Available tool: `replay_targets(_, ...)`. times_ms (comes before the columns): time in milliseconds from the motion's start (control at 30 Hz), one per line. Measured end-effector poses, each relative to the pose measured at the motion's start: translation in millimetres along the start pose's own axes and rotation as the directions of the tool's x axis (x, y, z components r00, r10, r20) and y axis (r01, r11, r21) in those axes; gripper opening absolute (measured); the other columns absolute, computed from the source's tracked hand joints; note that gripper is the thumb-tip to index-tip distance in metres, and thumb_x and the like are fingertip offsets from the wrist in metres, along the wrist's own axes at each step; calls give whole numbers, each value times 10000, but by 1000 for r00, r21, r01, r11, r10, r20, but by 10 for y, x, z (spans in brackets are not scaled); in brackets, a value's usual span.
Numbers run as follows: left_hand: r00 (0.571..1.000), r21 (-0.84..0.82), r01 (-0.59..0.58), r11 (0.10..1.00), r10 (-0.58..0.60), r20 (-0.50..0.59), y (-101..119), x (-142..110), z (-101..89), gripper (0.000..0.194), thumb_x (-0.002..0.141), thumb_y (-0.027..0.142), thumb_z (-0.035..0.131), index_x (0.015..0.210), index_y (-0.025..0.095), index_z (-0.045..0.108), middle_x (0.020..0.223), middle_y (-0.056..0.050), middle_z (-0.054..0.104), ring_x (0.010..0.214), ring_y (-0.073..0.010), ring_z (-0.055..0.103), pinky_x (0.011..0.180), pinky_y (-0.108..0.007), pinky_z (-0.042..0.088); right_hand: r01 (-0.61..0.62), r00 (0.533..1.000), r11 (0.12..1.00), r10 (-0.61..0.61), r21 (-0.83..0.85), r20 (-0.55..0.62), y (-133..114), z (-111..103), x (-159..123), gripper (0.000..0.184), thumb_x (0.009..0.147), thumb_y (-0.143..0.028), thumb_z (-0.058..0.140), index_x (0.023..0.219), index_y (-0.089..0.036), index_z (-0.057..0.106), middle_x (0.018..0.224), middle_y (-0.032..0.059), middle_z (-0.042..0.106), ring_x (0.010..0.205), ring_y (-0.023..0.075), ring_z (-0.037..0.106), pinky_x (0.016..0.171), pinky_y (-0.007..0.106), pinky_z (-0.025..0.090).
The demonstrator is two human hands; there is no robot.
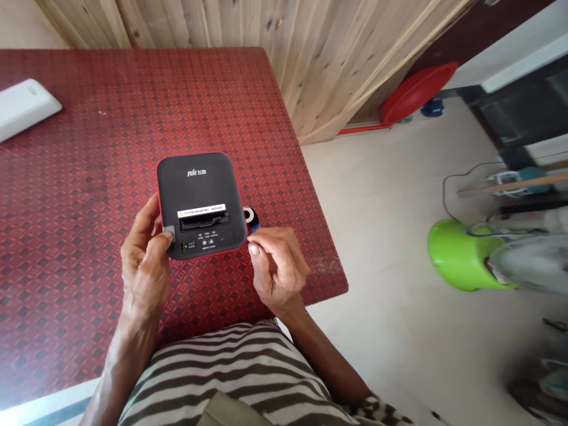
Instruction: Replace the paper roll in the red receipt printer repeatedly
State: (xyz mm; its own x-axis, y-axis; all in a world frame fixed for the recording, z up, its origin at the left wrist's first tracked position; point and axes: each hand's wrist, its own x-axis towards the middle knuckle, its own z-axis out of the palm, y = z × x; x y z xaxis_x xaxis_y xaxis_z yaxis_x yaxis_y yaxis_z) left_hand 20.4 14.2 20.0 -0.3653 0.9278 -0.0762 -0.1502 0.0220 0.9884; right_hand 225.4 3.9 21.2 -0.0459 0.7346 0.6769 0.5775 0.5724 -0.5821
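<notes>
A small black receipt printer (199, 189) with a red rim is held above the red table. Its top shows a white logo, a dark slot with a white warning label above it, and small buttons with printed marks near the lower edge. My left hand (148, 257) grips its lower left corner, thumb on top and fingers underneath. At the lower right corner, my right hand (281, 263) is closed in a pinch, thumb against forefinger; whether anything small is between them cannot be made out. A round white-and-dark object (251, 216) shows partly from behind the printer's right side.
The red patterned table (110, 136) ends at a right edge. A white rounded device (27, 107) lies at far left. Wooden panelling (310, 59) stands behind. On the floor to the right are a green bucket (457, 254), a red basin (417, 94) and a cable (445, 189).
</notes>
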Motion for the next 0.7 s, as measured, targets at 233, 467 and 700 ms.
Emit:
replay_targets(233, 996, -17, -85, 996, 85, 17, -86, 10, -51, 583, 909, 151, 702, 1463, 304, 800, 1484, -18, 786, 1358, -225, 737, 1143, -314, 583, 37, 999, 999, -37, -24, 23, 23, -45, 182, 159, 1110, -124, 633, 1199, -234, 705, 1001, 53, 791, 914, 200, 744, 829, 372, 621)
replay_targets(467, 985, 90, -142, 986, 131, 115, -207, 26, -204, 565, 1006, 374, 741, 1570, 340, 719, 1546, -55, 746, 1477, -322, 675, 1177, -455, 595, 239, 803, 962, -121, -131, 583, 42, 233, 959, 205, 1144, -139, 612, 1195, -199, 801, 1181, 86, 832, 1113, 245, 753, 1045, 435, 637)
replay_targets(700, 983, 83, -135, 987, 123, 135, -273, -10, -228, 563, 1045, 462, 726, 1594, 348, 681, 1579, -75, 722, 1476, -327, 674, 1275, -543, 513, 367, 457, 870, 140, -330, 878, -221, 737, 1419, 320, 1159, -88, 512, 1202, -111, 828, 1213, 179, 850, 1125, 282, 800, 828, 369, 617)
